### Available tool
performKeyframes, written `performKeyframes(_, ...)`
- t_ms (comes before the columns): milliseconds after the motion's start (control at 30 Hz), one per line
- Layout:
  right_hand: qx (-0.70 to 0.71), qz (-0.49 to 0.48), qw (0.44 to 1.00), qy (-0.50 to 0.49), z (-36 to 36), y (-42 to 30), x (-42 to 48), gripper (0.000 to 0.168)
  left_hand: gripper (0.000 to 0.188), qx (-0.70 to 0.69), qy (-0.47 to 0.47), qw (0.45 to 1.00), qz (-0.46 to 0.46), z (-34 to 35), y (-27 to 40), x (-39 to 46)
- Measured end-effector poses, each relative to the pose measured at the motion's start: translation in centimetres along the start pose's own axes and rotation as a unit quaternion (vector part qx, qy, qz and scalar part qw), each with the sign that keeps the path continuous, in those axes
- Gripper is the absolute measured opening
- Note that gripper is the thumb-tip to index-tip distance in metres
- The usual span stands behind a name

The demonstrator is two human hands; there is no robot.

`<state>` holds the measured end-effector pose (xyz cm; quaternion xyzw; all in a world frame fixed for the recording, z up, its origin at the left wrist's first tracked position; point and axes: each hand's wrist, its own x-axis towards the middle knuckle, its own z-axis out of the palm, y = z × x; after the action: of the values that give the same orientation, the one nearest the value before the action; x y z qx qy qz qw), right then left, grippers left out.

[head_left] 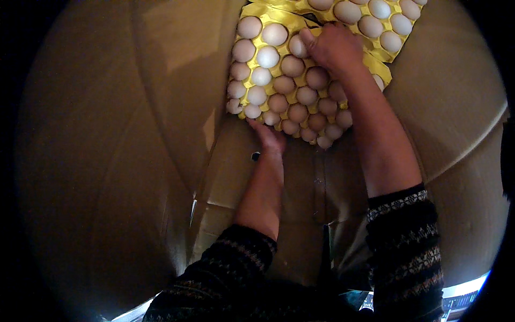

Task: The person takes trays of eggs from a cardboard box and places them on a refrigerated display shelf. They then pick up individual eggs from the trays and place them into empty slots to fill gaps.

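Observation:
A yellow egg tray [265,16], filled with brown and pale eggs, lies before me inside a large cardboard box. It looks tilted, its near corner closer to me. My left hand [271,137] is under the near edge; its fingers are partly hidden beneath the tray. At the far edge, my right hand [338,46] grips the tray, with the thumb beside a pale egg [297,45] and the other fingers out of sight. One egg [233,106] at the near left corner shows a dark, broken-looking spot. My right forearm covers some eggs on the right.
Beyond this tray is a second yellow egg tray [376,44] with eggs, cut off by the top of the view. Cardboard walls rise at the left [100,141] and right [454,120]. A small dark hole [255,156] marks the near cardboard panel.

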<state>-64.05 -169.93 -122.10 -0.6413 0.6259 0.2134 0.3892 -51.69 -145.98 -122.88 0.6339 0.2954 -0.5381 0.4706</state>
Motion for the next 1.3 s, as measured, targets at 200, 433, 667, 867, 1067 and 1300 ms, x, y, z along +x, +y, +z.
performKeyframes(200,0.015,0.015,0.999,-0.041,0.3,0.3,0.6,0.074,0.077,0.020,0.053,0.998,0.023,1.2,-0.4,-0.6)
performKeyframes(433,0.027,0.011,0.999,-0.026,0.4,0.7,0.5,0.077,0.080,0.040,0.083,0.996,0.013,2.4,-0.2,-1.0)
performKeyframes(667,0.106,0.026,0.991,-0.077,-1.7,1.2,-0.1,0.070,0.073,0.011,0.082,0.997,0.011,2.2,0.3,-0.9)
performKeyframes(867,0.067,0.030,0.996,-0.059,-4.2,0.7,-2.1,0.066,0.065,0.000,0.148,0.989,-0.004,1.4,-0.2,-1.3)
performKeyframes(1067,0.073,0.042,0.996,-0.040,-5.5,1.1,-2.9,0.063,0.060,0.001,0.094,0.995,0.012,5.2,0.7,-3.8)
performKeyframes(1300,0.032,0.047,0.998,-0.031,-4.6,1.1,-2.0,0.060,0.060,-0.015,0.100,0.995,0.012,5.4,0.3,-3.8)
